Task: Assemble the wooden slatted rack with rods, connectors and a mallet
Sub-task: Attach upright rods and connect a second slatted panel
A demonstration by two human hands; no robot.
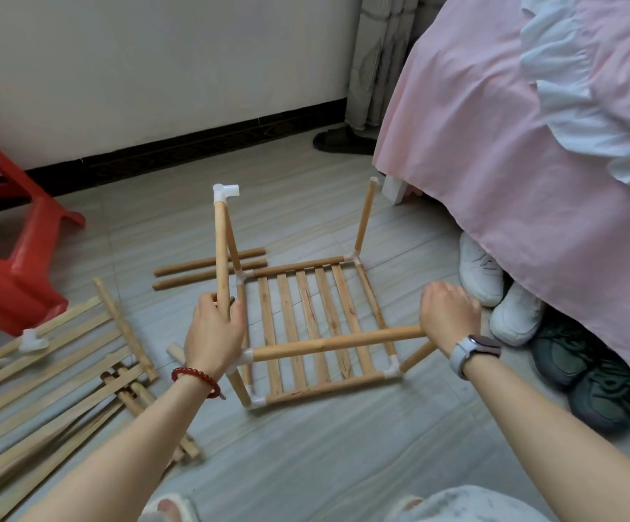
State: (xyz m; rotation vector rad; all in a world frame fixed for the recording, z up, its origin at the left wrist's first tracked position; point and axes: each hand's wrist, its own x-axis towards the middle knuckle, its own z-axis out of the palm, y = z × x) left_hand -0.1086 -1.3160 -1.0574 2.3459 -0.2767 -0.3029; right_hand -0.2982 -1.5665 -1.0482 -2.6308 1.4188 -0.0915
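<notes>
1. At far left I am seeing a red stool [12, 265] standing on the floor [305, 457] against the wall.
2. Beside it, loose slats [53, 374] are lying in a heap on the floor, with a white connector [31, 340] resting on them.
3. Two spare rods [207, 273] are lying side by side behind the heap.
4. My left hand [213, 333] is gripping an upright rod [222, 258], fingers [237, 314] curled round its lower part; a white elbow [226, 193] is capping its top.
5. The rack [309, 325] is sitting on the floor in the middle, slats filling its frame and white joints at its corners.
6. A cross rod [336, 342] is running from the joint below my left hand to my right hand.
7. My right hand [449, 314] is closing round that rod's right end, fingers wrapped under it.
8. At right, shoes [505, 295] are lying by the pink bed [513, 163].
</notes>
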